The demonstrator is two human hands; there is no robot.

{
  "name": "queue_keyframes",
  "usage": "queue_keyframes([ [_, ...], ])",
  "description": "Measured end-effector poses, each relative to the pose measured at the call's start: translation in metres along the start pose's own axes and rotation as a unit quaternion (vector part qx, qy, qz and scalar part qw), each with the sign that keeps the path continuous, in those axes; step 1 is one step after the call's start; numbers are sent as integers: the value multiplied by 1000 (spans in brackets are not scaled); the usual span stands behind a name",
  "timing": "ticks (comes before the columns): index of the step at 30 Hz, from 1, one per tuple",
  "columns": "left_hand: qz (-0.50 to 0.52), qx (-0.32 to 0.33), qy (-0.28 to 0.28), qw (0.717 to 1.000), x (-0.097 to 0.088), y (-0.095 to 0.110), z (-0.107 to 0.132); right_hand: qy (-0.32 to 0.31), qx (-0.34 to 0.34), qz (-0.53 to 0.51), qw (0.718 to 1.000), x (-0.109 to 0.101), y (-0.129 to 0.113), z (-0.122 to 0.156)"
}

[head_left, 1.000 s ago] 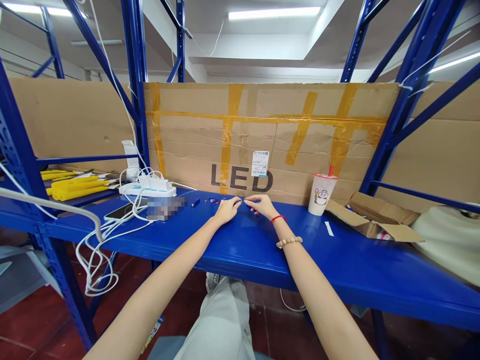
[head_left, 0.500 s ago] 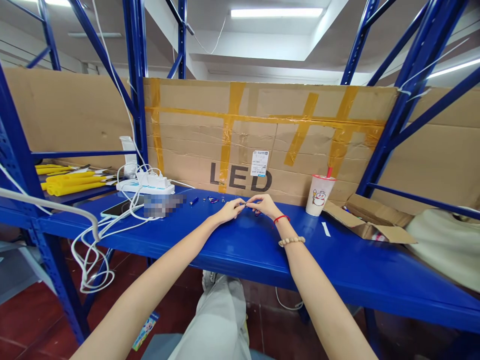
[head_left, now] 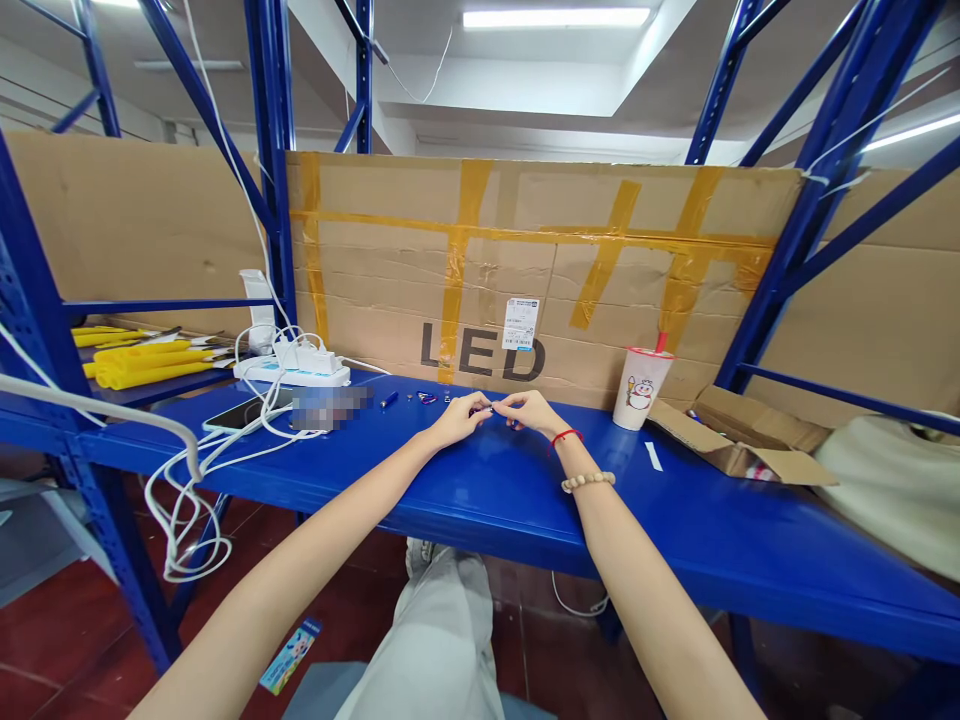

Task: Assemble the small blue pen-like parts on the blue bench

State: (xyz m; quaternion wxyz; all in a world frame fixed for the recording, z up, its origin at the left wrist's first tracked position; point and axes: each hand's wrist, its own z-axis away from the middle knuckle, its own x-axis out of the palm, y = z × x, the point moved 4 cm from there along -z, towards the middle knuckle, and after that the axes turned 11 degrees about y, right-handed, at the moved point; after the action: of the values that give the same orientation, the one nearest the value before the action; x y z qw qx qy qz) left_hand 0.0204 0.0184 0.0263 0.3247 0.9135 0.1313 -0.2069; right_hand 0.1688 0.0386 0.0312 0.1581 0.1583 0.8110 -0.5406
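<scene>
My left hand (head_left: 459, 420) and my right hand (head_left: 527, 411) meet just above the blue tabletop (head_left: 480, 490). Between their fingertips is a small dark piece (head_left: 490, 408), too small to name. The left fingers are curled together around it. My right thumb and index finger pinch at its other side. Left of my hands, a short blue cylinder (head_left: 388, 401) lies on the table. Close by are a small blue-and-silver part (head_left: 427, 398) and a few tiny pieces.
A white power strip (head_left: 292, 372) with tangled cables and a phone (head_left: 244, 412) lie at left, near yellow-handled tools (head_left: 154, 362). At right stand a paper cup (head_left: 642, 388) with a red straw and an open cardboard box (head_left: 742, 435). Cardboard (head_left: 375, 270) walls the back.
My right fingers have shifted slightly at the small piece, with thumb and index finger straighter now. The view has moved a little; the things on the table stay put.
</scene>
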Motion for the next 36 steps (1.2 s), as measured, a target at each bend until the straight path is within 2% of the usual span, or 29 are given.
queue_keyframes([
  [11,-55,22,9,998,-1,-8,-4,-5,37,-5,999,1,2,2],
  [18,-96,12,-10,995,4,-15,-4,2,59,-13,998,6,4,1],
  [25,-95,20,-35,995,7,-12,-1,-10,91,-12,996,4,11,2],
  [31,-91,22,-34,995,5,-8,0,-1,78,-19,997,4,9,2],
  [36,-97,0,-22,995,3,-13,-2,8,44,-27,999,5,6,2],
])
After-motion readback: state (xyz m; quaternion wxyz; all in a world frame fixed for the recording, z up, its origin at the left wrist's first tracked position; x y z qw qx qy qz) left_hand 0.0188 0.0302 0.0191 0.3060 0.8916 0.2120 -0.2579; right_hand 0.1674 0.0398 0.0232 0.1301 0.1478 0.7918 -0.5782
